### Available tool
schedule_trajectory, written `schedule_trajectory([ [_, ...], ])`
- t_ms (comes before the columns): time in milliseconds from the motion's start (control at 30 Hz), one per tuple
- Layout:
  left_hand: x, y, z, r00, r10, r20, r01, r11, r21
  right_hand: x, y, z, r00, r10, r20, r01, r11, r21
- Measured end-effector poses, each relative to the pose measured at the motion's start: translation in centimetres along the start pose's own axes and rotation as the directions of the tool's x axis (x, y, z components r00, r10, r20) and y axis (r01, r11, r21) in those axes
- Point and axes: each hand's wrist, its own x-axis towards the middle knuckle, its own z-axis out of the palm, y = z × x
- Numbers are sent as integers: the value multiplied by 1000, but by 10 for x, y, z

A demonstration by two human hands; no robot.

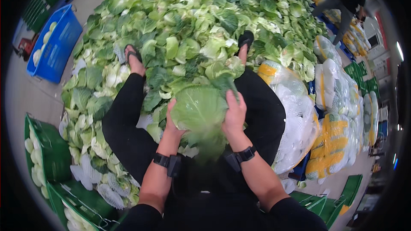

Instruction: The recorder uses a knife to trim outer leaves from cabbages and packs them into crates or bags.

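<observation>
A green cabbage point(200, 108) with loose outer leaves is held between my two hands, above my lap and between my spread knees. My left hand point(172, 119) cups its left side, fingers partly hidden behind it. On the other side, my right hand point(234, 113) grips the cabbage, with thumb and fingers round a darker outer leaf point(223, 83). A leaf hanging at the cabbage's lower side is smeared by motion. Dark bands sit on both my wrists.
A big heap of loose cabbage leaves point(180, 21) spreads ahead and under my feet. Green crates point(53, 154) of pale cabbages stand at lower left, a blue crate point(64, 47) at upper left. Wrapped net bags point(295, 115) are stacked right. Another person point(349, 0) is at upper right.
</observation>
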Motion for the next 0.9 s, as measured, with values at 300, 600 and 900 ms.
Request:
schedule_trajectory([
  [300,-4,29,8,969,189,-162,-231,922,-309,-69,78,-68,818,368,442,-57,816,-575],
  [600,-10,1,26,995,10,-101,-11,1000,-14,9,-39,40,819,-4,573,339,810,-479],
  [900,-5,7,27,996,-55,-66,56,998,3,-74,-43,-22,785,54,617,286,852,-439],
])
